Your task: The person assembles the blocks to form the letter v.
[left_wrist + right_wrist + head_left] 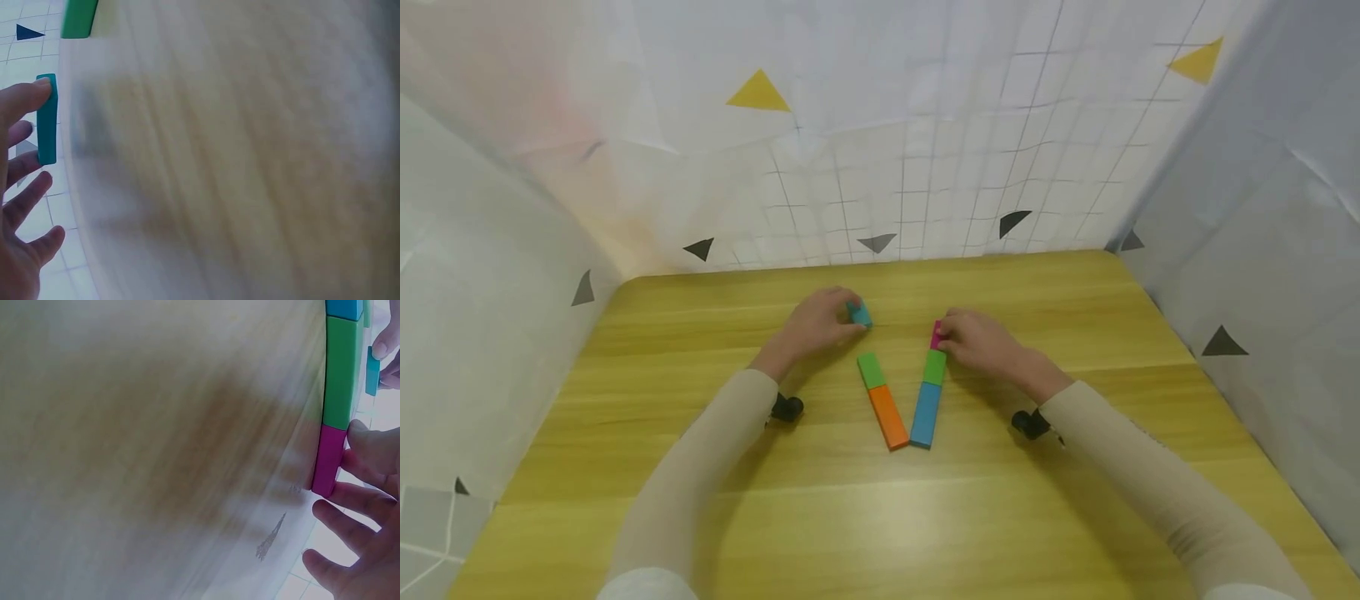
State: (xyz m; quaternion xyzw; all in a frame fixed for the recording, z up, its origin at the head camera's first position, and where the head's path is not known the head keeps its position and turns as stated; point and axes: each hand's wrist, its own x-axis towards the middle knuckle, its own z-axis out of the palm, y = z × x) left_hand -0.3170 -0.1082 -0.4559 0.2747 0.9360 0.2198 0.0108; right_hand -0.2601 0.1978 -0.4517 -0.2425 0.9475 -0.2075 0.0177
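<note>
My left hand (815, 327) pinches a small teal block (861, 315) between thumb and fingers, beyond the left row of blocks. The left wrist view shows this teal block (47, 119) on edge, held at its two ends. My right hand (983, 343) has thumb and fingertips on a magenta block (936, 336), which lines up end to end with a green block (935, 367) and a longer blue block (927, 415). In the right wrist view the magenta block (328, 461) meets the green one. Apart from these, a second green block (871, 371) adjoins an orange block (889, 418).
The two rows form a V on the wooden table (880, 517), their near ends meeting at the orange and blue blocks. White sheeting (850, 167) with grid lines and triangles stands along the back and sides. Small black devices (787, 408) sit at both wrists.
</note>
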